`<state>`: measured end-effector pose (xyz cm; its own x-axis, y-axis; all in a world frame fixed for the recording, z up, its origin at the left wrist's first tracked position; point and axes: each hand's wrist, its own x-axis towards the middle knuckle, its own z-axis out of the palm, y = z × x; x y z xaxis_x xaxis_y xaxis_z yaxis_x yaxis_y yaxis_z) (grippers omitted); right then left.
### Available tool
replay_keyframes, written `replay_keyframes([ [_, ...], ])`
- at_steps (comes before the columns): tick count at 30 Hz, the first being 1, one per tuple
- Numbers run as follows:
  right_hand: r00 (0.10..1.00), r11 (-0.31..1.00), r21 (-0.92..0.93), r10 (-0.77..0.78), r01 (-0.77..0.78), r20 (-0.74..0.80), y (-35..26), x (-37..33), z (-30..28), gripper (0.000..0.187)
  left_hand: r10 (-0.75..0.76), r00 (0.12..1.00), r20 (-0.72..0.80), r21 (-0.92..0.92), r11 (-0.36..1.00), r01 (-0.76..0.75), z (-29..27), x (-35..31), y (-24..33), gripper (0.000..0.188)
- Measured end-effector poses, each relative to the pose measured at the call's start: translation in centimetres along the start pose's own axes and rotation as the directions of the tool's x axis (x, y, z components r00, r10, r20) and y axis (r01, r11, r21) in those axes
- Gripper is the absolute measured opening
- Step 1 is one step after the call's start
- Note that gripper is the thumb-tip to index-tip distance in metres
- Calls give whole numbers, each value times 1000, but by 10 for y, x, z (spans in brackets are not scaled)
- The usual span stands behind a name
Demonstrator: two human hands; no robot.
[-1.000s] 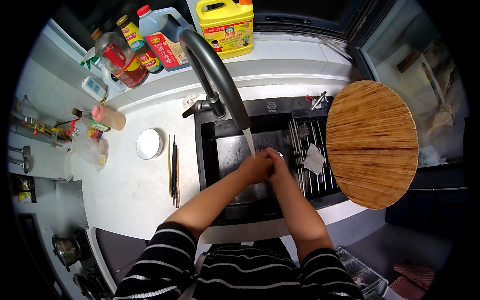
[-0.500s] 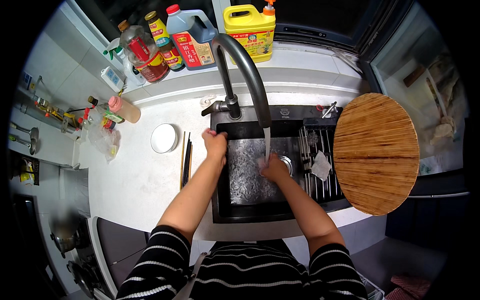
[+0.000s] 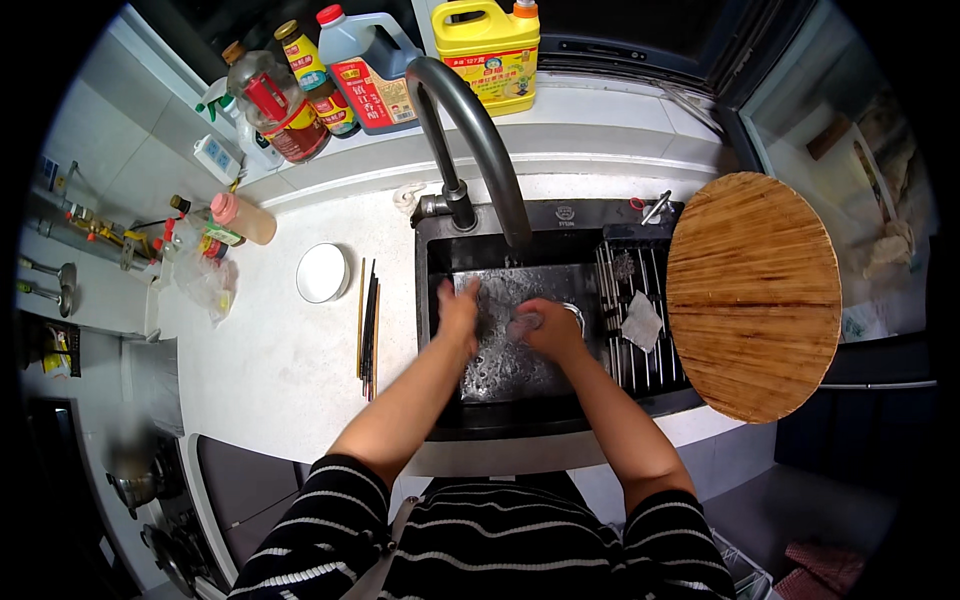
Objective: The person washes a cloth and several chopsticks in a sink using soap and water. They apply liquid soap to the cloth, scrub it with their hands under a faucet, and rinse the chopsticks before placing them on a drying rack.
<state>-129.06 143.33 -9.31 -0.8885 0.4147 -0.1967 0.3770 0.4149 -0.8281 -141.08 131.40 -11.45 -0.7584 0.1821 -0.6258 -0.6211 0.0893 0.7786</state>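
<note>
Over the black sink (image 3: 500,425), my left hand (image 3: 457,320) hovers near the left wall with its fingers apart and slightly blurred, nothing in it. My right hand (image 3: 556,332) is closed around a small clear, glassy-looking thing (image 3: 524,322) above the wet basin; its exact kind is hard to tell. Above both arches the dark tap (image 3: 480,115), whose lever (image 3: 428,208) is at its left base. No stream shows from its spout now. Beside the right hand is a drying rack (image 3: 619,365) with a whitish cloth (image 3: 641,323) on it.
A round wooden board (image 3: 755,300) covers the counter right of the sink. To the left are a white bowl (image 3: 323,273) and several chopsticks (image 3: 369,330). Bottles and a yellow jug (image 3: 487,60) line the sill; a pink-capped bottle (image 3: 243,218) stands far left.
The water stream from the tap has stopped and its lever sits differently. My left hand has come from beside the tap into the sink, towards my right hand, which stays over the basin.
</note>
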Motion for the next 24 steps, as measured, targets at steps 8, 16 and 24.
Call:
replay_keyframes([
  [8, 965, 500, 839, -23, -214, 260, 29, -14, -31, 49, -363, 836, 412, -303, 810, 502, 10, -34, -51, 26],
  [16, 929, -156, 942, 184, -296, 322, 39, -26, 31, 37, -372, 703, 605, -202, 783, 588, 13, -77, -27, 31],
  [24, 939, 550, 764, 255, -337, 230, 26, -15, 24, 14, -511, 533, 674, 194, 819, 540, -3, -73, -39, 35],
])
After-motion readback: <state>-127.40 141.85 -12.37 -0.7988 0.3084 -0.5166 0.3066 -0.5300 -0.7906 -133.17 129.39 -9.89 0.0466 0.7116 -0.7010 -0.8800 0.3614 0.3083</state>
